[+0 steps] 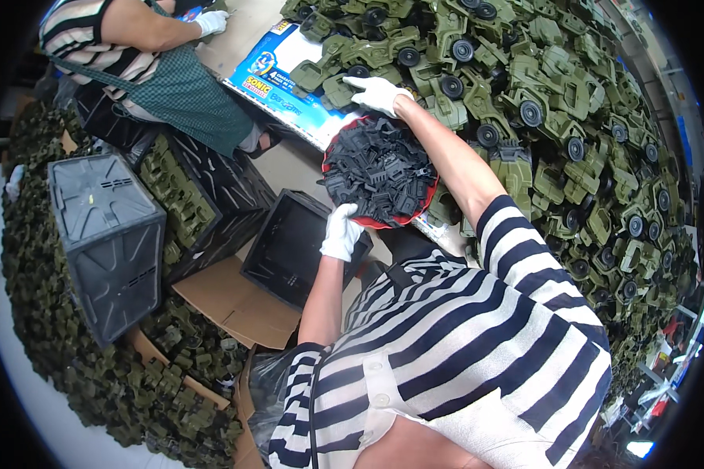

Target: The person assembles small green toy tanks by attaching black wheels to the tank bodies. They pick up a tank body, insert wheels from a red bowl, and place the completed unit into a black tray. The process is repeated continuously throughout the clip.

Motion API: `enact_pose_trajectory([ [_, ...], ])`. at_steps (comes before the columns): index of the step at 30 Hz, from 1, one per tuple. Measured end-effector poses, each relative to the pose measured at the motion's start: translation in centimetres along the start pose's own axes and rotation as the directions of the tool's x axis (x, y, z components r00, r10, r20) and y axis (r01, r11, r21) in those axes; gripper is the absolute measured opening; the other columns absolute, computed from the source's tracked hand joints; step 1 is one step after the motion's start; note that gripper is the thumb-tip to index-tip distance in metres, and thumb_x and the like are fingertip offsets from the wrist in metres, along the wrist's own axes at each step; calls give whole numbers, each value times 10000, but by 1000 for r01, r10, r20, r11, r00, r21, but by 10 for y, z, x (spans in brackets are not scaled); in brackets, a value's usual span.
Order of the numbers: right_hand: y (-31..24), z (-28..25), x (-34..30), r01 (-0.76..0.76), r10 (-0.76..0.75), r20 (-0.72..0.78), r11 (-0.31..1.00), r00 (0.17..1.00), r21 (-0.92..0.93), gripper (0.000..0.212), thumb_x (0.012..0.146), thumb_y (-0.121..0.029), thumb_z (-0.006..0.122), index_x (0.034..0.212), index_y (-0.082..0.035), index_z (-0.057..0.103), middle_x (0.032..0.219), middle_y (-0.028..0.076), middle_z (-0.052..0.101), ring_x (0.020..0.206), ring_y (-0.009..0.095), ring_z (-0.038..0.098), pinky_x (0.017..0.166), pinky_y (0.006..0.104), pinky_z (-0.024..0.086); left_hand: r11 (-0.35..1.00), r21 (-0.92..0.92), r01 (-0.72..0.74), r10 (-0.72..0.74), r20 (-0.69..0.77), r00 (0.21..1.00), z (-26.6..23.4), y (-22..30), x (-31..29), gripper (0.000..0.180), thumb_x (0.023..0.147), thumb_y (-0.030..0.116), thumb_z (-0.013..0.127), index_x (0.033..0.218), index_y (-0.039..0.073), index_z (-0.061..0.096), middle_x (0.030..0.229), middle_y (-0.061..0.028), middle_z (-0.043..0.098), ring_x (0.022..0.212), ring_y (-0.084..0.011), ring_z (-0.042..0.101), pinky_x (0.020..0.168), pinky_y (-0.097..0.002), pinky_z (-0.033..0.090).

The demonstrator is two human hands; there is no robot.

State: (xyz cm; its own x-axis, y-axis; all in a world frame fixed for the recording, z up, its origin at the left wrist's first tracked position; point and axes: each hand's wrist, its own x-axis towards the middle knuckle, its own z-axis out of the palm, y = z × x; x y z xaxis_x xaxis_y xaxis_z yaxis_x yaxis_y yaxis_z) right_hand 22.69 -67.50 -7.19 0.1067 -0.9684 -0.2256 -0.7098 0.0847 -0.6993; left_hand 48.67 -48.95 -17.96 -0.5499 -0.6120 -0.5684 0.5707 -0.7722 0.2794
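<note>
My left hand (341, 233), in a white glove, grips the near left rim of a round red basin (432, 200). The basin is heaped with small black plastic parts (379, 168). Past its far side reaches my right hand (377, 95), gloved too, fingers stretched out with nothing seen in them. Its fingertips are at a green toy vehicle body (340, 92) by the edge of a big pile of green toy vehicles (516, 78) with black wheels. Whether they touch it I cannot tell.
A blue printed cardboard sheet (278, 70) lies on the table's edge. Black crates (105, 211) stand at left, one holding green parts; an empty-looking dark crate (285, 246) is below the basin. Heaps of green parts (94, 367) cover the floor. Another person's gloved hand (211, 23) is at far left.
</note>
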Motion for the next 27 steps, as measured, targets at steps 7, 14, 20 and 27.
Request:
enact_pose_trajectory([
  [7,-11,-16,-39,137,-144,-141,989,979,-60,457,872,-278,543,1303,-140,605,1254,180,628,1141,337,601,1003,371,449,999,-37,-4,7,86,996,6,6,-1,455,847,6,499,1299,-34,472,1252,-182,596,1130,-361,607,983,-517,501],
  [14,-14,-20,-121,73,-157,-444,977,882,-202,364,915,-281,525,1173,-61,659,1141,189,670,1075,366,621,956,413,490,995,65,70,-83,225,971,29,7,-46,495,938,236,598,1369,42,451,1353,-145,560,1218,-327,561,1004,-491,482],
  [20,-72,-25,-272,-48,-354,-775,896,523,-441,301,781,-171,708,1065,-75,684,1026,136,700,923,344,664,837,412,534,960,241,144,-152,15,988,-27,-3,-54,450,906,342,679,1254,108,517,1176,-81,570,1094,-289,585,954,-510,489],
  [27,-36,-22,-340,-543,128,-867,820,481,-180,1019,626,-353,855,1446,0,364,1382,222,501,1178,366,553,974,414,458,832,470,293,-237,-176,955,-23,-25,-62,442,966,277,610,1359,111,497,1240,-108,617,1015,-294,651,879,-446,542],
])
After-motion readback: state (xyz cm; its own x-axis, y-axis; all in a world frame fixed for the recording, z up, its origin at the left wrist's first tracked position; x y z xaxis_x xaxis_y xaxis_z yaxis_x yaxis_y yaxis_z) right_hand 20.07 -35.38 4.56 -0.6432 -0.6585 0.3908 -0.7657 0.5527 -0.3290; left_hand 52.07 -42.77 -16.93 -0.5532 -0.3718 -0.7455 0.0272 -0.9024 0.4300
